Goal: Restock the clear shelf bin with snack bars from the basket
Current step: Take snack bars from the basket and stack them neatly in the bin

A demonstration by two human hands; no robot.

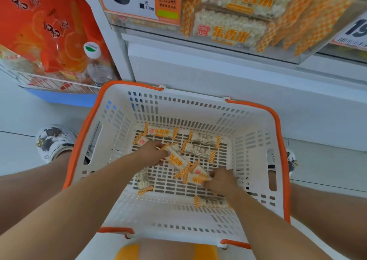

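Both hands in basket (111, 121), left hand (151, 153) and right hand (220, 180) each gripping snack bars (176, 160)

The basket (111, 160) is sitting on the floor before the shelf, below the clear shelf bin (258, 21). Snack bars (200, 146) are lying scattered in the basket; both hands are reaching inside, left hand (151, 153) left of right hand (220, 180), apparently each touching a bar.

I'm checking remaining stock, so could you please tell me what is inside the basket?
Several wrapped snack bars lie loose on the basket floor. Both hands, left hand and right hand, grip bars, covering some.
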